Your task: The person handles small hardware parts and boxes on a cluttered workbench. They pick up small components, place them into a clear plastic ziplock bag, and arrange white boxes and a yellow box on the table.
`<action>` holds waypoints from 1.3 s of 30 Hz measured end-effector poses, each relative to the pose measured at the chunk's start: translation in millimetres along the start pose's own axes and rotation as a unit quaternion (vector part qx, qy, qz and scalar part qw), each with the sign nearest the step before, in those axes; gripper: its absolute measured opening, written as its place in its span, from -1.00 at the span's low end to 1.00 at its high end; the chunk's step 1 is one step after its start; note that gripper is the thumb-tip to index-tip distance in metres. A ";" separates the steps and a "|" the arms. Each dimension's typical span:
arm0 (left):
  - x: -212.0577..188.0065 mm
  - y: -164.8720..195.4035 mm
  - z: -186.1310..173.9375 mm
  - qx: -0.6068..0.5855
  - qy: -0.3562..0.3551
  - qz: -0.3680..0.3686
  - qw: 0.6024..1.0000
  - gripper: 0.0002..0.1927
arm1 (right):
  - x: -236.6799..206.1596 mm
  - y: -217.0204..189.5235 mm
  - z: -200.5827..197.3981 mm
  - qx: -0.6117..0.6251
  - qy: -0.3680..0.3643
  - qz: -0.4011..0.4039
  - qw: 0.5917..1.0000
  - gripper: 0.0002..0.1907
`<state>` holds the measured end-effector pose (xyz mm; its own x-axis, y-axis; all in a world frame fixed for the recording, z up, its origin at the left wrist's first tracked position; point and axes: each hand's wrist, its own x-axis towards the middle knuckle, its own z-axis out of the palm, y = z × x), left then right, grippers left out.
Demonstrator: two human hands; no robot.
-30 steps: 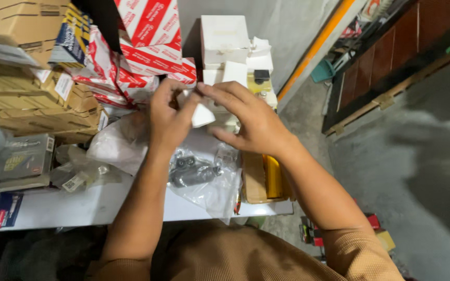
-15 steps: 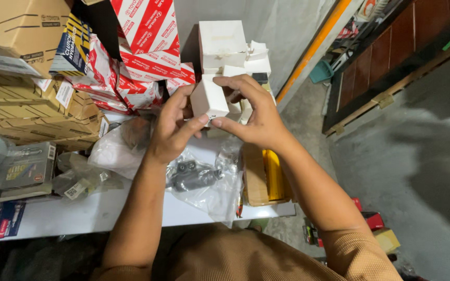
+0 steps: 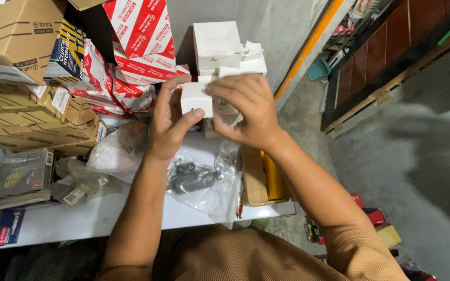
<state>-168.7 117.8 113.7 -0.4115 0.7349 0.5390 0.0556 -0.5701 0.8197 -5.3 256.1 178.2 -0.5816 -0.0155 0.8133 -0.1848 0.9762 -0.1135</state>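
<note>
two hands hold one small white cardboard box (image 3: 196, 99) above the white table (image 3: 105, 216): left hand (image 3: 169, 125) pinching its near side, right hand (image 3: 248, 109) clasping the far end. looks light, crushable; best gripped at stiff corners.

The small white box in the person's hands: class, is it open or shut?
Cannot tell: the faces of the small white box that show are plain and flat, but the left hand and right hand cover the rest.
</note>
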 end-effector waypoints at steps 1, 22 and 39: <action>2.5 -3.3 -3.0 -0.007 -0.002 -0.009 1.000 -0.39 | -0.3 4.4 -1.2 -0.026 -0.002 -0.009 1.000 -0.51; 36.0 -60.3 -13.9 0.358 0.091 0.040 0.928 -0.27 | -34.9 44.3 7.1 -0.062 0.152 0.094 0.982 -0.50; 22.4 15.5 52.0 0.440 0.009 0.223 0.870 -0.38 | -37.2 -9.8 -2.6 0.152 0.075 0.213 0.962 -0.48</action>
<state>-129.7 144.6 148.6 -0.1838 0.5016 0.8453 0.8850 -0.2898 0.3644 20.3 247.7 150.5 -0.5398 0.4255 0.7263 -0.1912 0.7783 -0.5981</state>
